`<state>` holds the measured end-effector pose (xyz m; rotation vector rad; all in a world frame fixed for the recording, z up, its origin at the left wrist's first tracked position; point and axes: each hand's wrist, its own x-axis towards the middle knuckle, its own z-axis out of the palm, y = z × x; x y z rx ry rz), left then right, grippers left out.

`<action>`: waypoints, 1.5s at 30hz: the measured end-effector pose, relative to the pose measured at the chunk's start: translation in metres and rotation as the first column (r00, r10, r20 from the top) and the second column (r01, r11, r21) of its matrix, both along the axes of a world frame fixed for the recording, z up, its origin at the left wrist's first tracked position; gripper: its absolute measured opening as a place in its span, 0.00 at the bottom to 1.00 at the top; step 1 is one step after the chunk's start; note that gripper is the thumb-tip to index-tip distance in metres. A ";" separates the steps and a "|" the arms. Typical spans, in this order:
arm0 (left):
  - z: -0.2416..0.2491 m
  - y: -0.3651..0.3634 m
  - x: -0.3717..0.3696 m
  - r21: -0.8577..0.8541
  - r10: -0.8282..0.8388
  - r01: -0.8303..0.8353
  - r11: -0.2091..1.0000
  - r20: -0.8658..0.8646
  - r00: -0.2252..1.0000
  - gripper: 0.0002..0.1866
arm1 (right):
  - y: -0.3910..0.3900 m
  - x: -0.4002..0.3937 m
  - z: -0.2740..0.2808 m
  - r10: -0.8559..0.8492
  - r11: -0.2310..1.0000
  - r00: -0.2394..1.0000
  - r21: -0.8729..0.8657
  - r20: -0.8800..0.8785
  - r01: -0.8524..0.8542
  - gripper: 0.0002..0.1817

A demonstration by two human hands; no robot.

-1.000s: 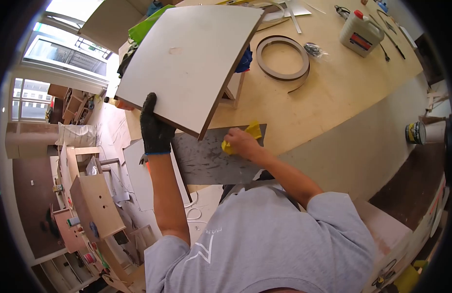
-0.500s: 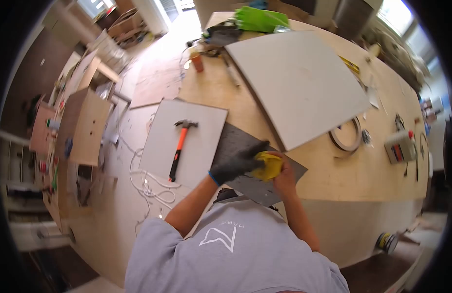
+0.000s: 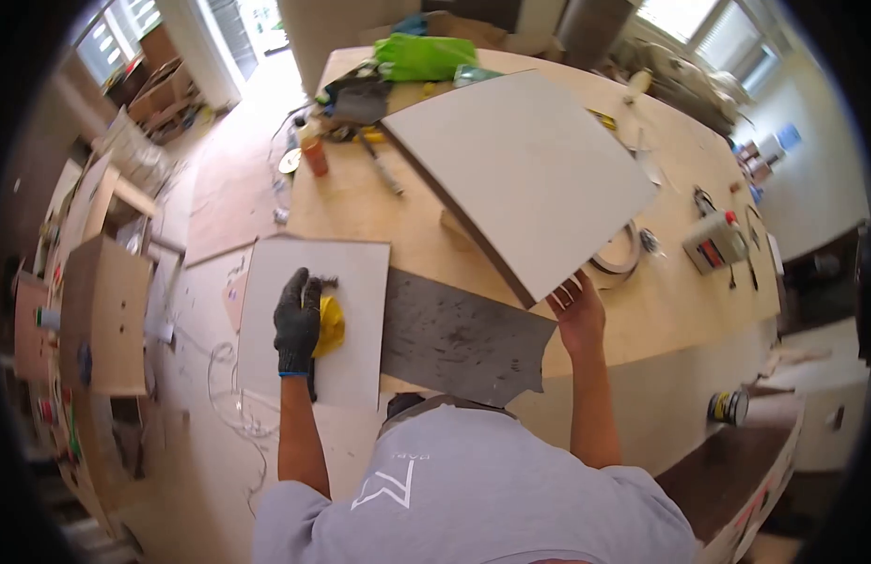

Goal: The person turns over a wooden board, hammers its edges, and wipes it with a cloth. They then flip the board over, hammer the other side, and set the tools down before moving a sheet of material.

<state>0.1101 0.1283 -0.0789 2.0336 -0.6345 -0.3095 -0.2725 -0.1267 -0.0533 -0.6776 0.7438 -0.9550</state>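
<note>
the gloved left hand (image 3: 298, 320) lies palm down with its fingers curled over a yellow cloth (image 3: 330, 324), which peeks out at three o'clock of the glove. a hammer lies under the hand, mostly hidden; cloth and hammer rest on a small white panel (image 3: 355, 273) jutting off the workbench (image 3: 407, 202) edge. at three o'clock of that panel lies a dark grey sheet (image 3: 459, 338). the bare right hand (image 3: 578, 310) grips the near corner of a large white board (image 3: 525, 160), fingers wrapped on its edge; the board rises toward eleven o'clock, tilted off the bench.
</note>
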 end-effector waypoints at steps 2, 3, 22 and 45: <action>-0.002 -0.051 0.001 -0.166 -0.171 0.133 0.977 -0.241 0.955 0.22 | 0.006 0.018 0.013 -0.064 0.985 0.961 -0.172 -0.271 0.017 0.24; -0.011 -0.079 0.001 -0.237 -0.297 0.259 0.937 -0.143 0.944 0.23 | 0.005 0.026 0.008 -0.120 0.962 0.924 -0.271 -0.362 0.019 0.25; -0.090 -0.291 0.024 0.465 -0.743 0.602 0.649 0.558 0.370 0.23 | 0.128 -0.007 -0.100 -0.282 0.423 0.242 -0.347 -0.929 -0.837 0.36; -0.110 0.166 0.171 0.138 0.001 0.163 0.977 -0.765 0.644 0.33 | 0.243 0.014 -0.183 -0.146 0.812 0.989 0.571 -0.002 0.120 0.13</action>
